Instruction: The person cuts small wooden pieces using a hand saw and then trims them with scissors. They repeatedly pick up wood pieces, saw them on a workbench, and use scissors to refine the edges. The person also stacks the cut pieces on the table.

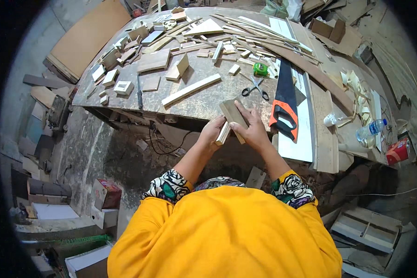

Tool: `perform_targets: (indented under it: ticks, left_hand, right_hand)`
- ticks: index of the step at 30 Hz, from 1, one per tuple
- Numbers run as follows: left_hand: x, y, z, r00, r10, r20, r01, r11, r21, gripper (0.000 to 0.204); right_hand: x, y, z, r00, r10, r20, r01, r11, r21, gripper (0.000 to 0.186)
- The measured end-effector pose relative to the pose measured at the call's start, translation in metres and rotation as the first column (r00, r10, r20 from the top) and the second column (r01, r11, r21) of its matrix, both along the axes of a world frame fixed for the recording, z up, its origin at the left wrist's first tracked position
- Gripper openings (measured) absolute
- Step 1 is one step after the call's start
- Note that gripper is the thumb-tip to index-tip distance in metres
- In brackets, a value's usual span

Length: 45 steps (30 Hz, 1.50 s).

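Just off the table's near edge, my left hand (212, 132) is closed on a narrow plywood strip (223, 134) with a layered edge. My right hand (254, 128) grips a flat brown wood block (230, 110), its fingers over the right side. The two pieces meet at an angle between my hands; whether they are joined cannot be made out. Beyond them a pale wood strip (191, 90) lies slantwise on the table. Scissors (255, 88) with dark handles lie to the right, partly open, and a green tape measure (260, 69) sits behind them.
A handsaw (286, 99) with an orange handle lies right of my hands, on a white board (295, 143). Wood offcuts (154, 60) cover the worn table (125, 104). At far right stand a plastic bottle (371, 130) and a red box (397, 151). A dark cable (158, 147) hangs below the edge.
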<state>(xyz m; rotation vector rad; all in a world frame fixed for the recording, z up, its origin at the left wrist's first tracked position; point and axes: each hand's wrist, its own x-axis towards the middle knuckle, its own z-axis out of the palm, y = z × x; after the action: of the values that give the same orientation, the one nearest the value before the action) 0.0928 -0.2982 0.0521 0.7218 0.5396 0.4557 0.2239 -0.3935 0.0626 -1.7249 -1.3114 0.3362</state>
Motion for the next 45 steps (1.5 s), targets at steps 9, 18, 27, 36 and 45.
perform_targets:
  ticks: [9, 18, 27, 36, 45]
  left_hand:
    - [-0.007, 0.016, -0.015, 0.997, 0.079, 0.016, -0.079, 0.997, -0.016, 0.024]
    - [-0.02, 0.016, -0.003, 0.98, 0.175, 0.099, -0.164, 0.98, -0.115, 0.02]
    - [-0.041, 0.006, 0.026, 0.978, 0.208, -0.023, -0.207, 0.949, -0.237, 0.022]
    - [-0.046, 0.009, 0.013, 0.999, 0.022, 0.028, -0.027, 0.981, 0.193, 0.022]
    - [-0.045, 0.021, 0.009, 0.972, 0.22, 0.084, -0.205, 0.966, -0.156, 0.03]
  right_hand:
    - [-0.002, 0.023, -0.019, 0.997, 0.067, -0.044, -0.07, 0.996, -0.054, 0.074]
    - [-0.054, 0.0, 0.015, 0.98, 0.074, 0.183, -0.052, 0.991, -0.121, 0.076]
    - [-0.082, -0.003, 0.016, 0.984, 0.152, 0.096, -0.143, 0.985, -0.101, 0.075]
    - [0.007, 0.045, -0.005, 0.998, 0.036, -0.06, -0.035, 0.999, 0.012, 0.071]
    - [-0.076, 0.018, 0.031, 0.97, 0.106, 0.218, -0.085, 0.991, -0.102, 0.079]
